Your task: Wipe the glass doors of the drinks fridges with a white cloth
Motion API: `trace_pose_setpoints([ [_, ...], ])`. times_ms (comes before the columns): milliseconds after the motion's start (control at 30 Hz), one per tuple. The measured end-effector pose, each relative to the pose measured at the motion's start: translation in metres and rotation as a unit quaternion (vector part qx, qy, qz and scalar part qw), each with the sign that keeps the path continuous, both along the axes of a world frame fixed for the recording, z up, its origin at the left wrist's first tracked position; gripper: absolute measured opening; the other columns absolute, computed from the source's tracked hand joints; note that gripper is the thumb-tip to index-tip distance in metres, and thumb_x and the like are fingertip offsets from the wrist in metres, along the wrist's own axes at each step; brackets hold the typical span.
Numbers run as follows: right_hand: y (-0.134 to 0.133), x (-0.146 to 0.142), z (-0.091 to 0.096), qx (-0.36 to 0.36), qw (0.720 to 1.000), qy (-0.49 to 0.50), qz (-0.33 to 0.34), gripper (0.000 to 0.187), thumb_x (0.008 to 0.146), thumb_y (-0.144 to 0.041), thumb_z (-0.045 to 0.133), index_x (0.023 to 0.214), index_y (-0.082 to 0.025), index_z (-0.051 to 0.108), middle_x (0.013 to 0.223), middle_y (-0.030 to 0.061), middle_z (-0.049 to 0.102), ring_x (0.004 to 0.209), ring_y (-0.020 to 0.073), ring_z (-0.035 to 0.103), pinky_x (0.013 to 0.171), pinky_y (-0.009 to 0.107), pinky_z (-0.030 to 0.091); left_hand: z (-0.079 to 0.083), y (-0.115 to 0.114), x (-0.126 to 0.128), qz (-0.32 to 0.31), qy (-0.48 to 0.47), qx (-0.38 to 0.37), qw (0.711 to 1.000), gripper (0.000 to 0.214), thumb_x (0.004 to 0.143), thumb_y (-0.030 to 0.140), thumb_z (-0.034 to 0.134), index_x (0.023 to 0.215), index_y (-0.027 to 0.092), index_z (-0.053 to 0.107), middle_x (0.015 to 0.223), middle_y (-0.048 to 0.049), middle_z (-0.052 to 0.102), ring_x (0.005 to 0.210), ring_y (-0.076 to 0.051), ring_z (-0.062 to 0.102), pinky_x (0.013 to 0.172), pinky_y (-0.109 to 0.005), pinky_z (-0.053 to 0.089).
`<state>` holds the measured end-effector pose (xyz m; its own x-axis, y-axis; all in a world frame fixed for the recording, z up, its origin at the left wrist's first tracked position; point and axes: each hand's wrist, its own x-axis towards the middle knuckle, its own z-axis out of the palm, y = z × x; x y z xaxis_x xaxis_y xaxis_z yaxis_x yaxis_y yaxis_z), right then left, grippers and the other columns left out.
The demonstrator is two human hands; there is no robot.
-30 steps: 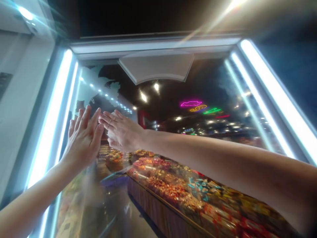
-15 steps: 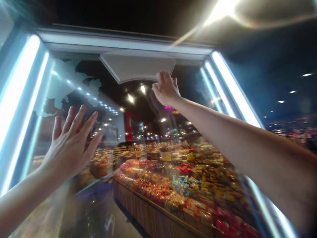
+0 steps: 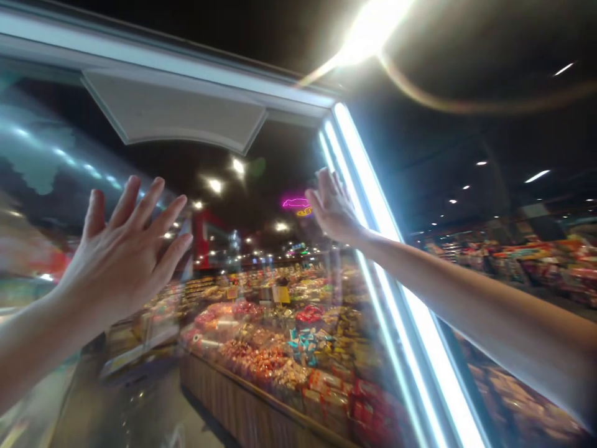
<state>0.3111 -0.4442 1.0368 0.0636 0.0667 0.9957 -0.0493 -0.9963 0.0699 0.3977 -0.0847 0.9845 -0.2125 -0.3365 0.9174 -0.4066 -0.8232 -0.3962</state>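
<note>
My left hand (image 3: 121, 255) is raised flat against a glass pane (image 3: 252, 205), fingers spread and open, holding nothing. My right hand (image 3: 332, 208) is also open, its palm against the same glass close to the pane's right edge, beside a lit white frame strip (image 3: 373, 205). A white bracket plate (image 3: 177, 115) sits at the top of the glass, under the frame's top bar (image 3: 163, 62). Reflections of shop lights and a pink neon sign (image 3: 295, 203) show in the glass between my hands.
Behind or mirrored in the glass runs a long wooden-fronted counter (image 3: 242, 398) heaped with colourful wrapped sweets (image 3: 298, 348). More shelves of goods (image 3: 536, 261) lie at the far right. A bright ceiling lamp (image 3: 373, 28) glares overhead.
My right hand has slid from the left side, up past the bracket, then down to the right edge of the glass. The view has swung right; my left hand stays flat on the pane.
</note>
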Motion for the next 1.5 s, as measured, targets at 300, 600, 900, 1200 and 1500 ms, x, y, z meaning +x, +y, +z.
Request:
trace_pose_setpoints([
  [300, -0.028, -0.004, 0.0, 0.005, 0.999, -0.019, 0.028, 0.084, 0.101, -0.071, 0.016, 0.166, -0.02, 0.005, 0.173, 0.0099, 0.007, 0.159, 0.036, 0.003, 0.128, 0.066, 0.01, 0.0, -0.024, -0.007, 0.031, -0.021, 0.001, 0.999, 0.06, 0.107, 0.051, 0.028, 0.155, 0.018, 0.04, 0.169, -0.0128, 0.027, 0.158, -0.038, 0.015, 0.123, -0.068, 0.012],
  [600, 0.039, 0.004, -0.018, -0.219, 0.97, 0.102, 0.043, 0.091, 0.099, -0.075, 0.025, 0.166, -0.019, 0.002, 0.173, 0.0084, 0.003, 0.16, 0.0311, 0.001, 0.131, 0.059, 0.003, -0.016, 0.01, -0.013, 0.09, 0.02, -0.003, 0.996, 0.063, 0.106, 0.052, 0.03, 0.156, 0.014, 0.039, 0.168, -0.0165, 0.027, 0.157, -0.042, 0.017, 0.122, -0.072, 0.014],
  [900, 0.199, 0.067, -0.043, -0.49, 0.855, 0.143, 0.092, 0.088, 0.099, -0.071, 0.034, 0.165, -0.015, 0.012, 0.172, 0.008, 0.018, 0.161, 0.0212, 0.007, 0.133, 0.044, 0.002, -0.046, 0.092, 0.012, 0.1, 0.039, -0.062, 0.992, 0.065, 0.106, 0.051, 0.023, 0.157, 0.014, 0.036, 0.168, -0.0173, 0.028, 0.159, -0.039, 0.013, 0.125, -0.069, 0.01],
  [1200, 0.302, 0.076, -0.003, -0.442, 0.888, 0.126, 0.021, 0.088, 0.099, -0.073, 0.026, 0.163, -0.013, 0.022, 0.172, 0.007, 0.019, 0.16, 0.029, 0.008, 0.132, 0.049, 0.004, -0.081, 0.133, 0.014, 0.015, 0.146, -0.183, 0.972, 0.062, 0.107, 0.046, 0.022, 0.162, 0.016, 0.022, 0.172, -0.0156, 0.011, 0.16, -0.035, 0.001, 0.125, -0.07, 0.005],
  [1500, 0.257, 0.056, 0.002, -0.301, 0.949, 0.095, 0.01, 0.099, 0.1, -0.074, 0.022, 0.161, 0.003, 0.013, 0.171, 0.0191, 0.008, 0.16, 0.0329, 0.007, 0.13, 0.053, 0.005, -0.105, 0.119, 0.021, -0.004, 0.13, -0.117, 0.985, 0.062, 0.106, 0.04, 0.031, 0.164, 0.024, 0.015, 0.173, -0.0116, 0.009, 0.16, -0.035, -0.002, 0.126, -0.069, 0.005],
])
